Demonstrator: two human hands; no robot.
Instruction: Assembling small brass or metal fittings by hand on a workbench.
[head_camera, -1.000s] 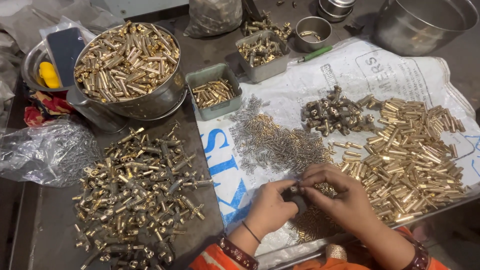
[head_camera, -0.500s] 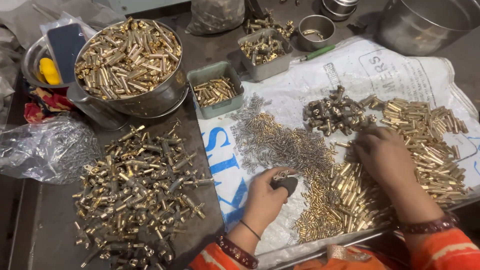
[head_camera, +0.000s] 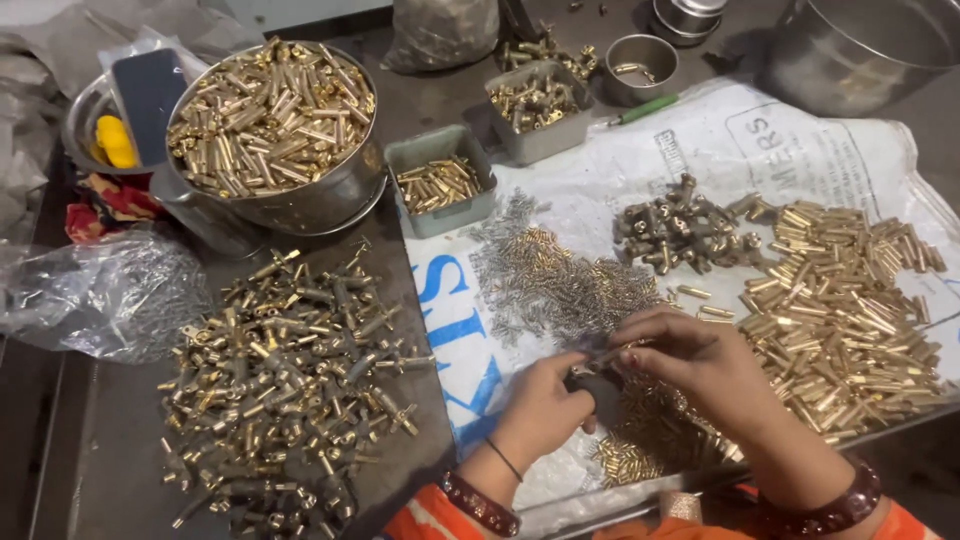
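Both hands meet over the white sack: left hand (head_camera: 543, 408) gripping a small dark fitting (head_camera: 597, 384), right hand (head_camera: 700, 365) pinching a brass pin (head_camera: 607, 355) into it.

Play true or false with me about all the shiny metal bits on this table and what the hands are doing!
1. Both hands meet over one small dark part. True: the left hand and the right hand come together at the small dark metal part.
2. The big round steel bowl of brass tubes is empty. False: the big round steel bowl is heaped with brass tubes.
3. A green pen lies on the white printed sack. True: the green pen rests at the edge of the white printed sack.
4. The small grey rectangular tray sits on the person's lap. False: the small grey rectangular tray stands on the table beside the bowl.
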